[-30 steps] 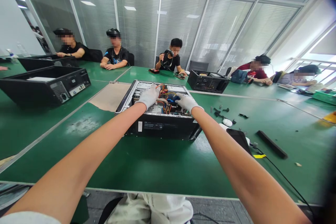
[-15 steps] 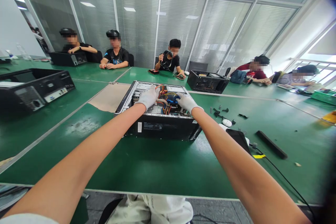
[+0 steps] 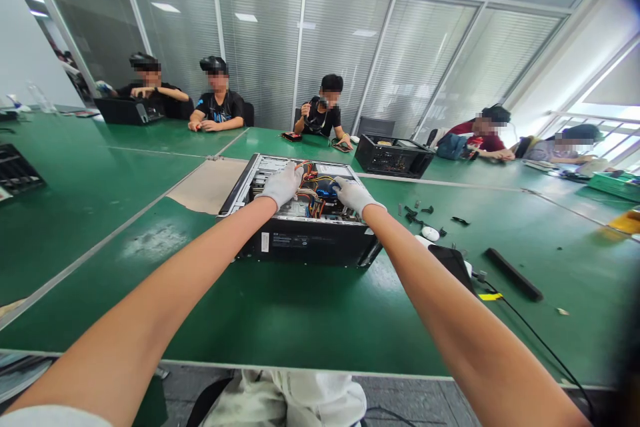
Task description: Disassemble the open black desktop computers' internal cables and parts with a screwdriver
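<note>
An open black computer case (image 3: 305,240) lies on its side on the green table (image 3: 300,320) in front of me. Both my hands wear white gloves and reach into it from above. My left hand (image 3: 281,185) curls down beside the red and orange cables (image 3: 311,175). My right hand (image 3: 353,195) bends over a blue part (image 3: 327,191) and more wiring. The fingertips of both hands are hidden inside the case, so I cannot make out what they grip.
Small black parts and screws (image 3: 417,213), a white oval object (image 3: 430,233), a black flat device (image 3: 453,263), a black bar (image 3: 513,273) and a yellow-tagged cable (image 3: 489,296) lie to the right. Another open case (image 3: 395,155) stands behind. Several people sit along the far side.
The black case on the left has slid leftward, almost out of view. The person at far left has shifted, with another case before them. My hands have barely moved inside the case.
</note>
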Demonstrator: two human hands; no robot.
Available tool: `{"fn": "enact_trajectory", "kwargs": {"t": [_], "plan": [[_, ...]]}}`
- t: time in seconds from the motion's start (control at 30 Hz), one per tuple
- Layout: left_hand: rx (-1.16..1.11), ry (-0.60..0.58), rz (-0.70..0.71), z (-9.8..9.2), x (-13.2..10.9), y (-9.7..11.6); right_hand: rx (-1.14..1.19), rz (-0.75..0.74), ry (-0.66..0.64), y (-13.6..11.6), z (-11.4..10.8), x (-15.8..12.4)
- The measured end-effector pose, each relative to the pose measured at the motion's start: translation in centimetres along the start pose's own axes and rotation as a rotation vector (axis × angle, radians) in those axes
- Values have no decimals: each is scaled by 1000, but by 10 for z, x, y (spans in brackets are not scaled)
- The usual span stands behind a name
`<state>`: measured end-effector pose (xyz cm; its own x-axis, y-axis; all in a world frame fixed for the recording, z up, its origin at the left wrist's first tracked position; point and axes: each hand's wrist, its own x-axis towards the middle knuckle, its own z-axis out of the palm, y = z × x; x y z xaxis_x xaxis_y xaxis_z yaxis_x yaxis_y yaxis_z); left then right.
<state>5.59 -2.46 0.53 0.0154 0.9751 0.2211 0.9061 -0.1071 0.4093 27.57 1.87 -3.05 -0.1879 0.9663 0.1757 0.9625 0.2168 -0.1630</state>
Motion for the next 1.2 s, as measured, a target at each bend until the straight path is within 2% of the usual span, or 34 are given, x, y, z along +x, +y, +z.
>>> {"fn": "enact_trajectory", "kwargs": {"t": [0.23,0.33,0.73,0.8,0.93,0.97,1.13,1.2], "plan": [[5,5,6,1,0,-1,22,8,90,0,7,11],[0,9,14,3,2,-3,46,17,169,4,10,14],[4,-3,17,4,3,-3,-21,-66,382,2,8,15],[12,-4,17,3,3,-1,0,-56,371,6,10,15],[-6,2,24,3,2,0,113,13,194,16,16,17],[-14,2,25,3,2,-1,143,11,186,18,17,17],[-33,-6,83,10,7,-7,253,-165,411,16,12,15],[-32,-10,164,15,10,-11,237,-165,417,12,9,12]]}}
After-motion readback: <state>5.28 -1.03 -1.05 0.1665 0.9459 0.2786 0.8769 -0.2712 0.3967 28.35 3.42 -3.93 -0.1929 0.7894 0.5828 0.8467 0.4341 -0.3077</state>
